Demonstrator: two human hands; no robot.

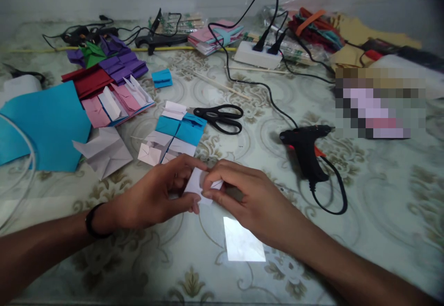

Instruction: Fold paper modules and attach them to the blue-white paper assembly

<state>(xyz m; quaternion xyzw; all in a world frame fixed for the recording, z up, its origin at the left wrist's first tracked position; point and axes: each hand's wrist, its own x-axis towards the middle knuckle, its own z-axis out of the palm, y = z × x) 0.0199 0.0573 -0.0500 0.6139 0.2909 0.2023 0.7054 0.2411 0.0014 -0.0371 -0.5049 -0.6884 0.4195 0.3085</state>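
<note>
A small folded white paper point(194, 183) is held above the table in front of me. My left hand point(163, 190) grips its left side, thumb below and fingers along the far edge. On its right side, my right hand point(239, 190) pinches a raised flap between thumb and fingers. Just beyond my hands lie blue and white folded papers point(164, 125) laid side by side. Black-handled scissors point(222, 117) rest beside them. Nearer to me, a bright white square point(244, 241) shows on the table; whether it is paper or a reflection is unclear.
A black glue gun point(307, 151) stands at right, its cord running to a white power strip point(258, 56). Blue sheet point(45, 125), creased white paper point(106, 153) and red, purple and pink folded papers point(120, 67) lie at left. Thin sticks point(222, 85) lie behind the scissors.
</note>
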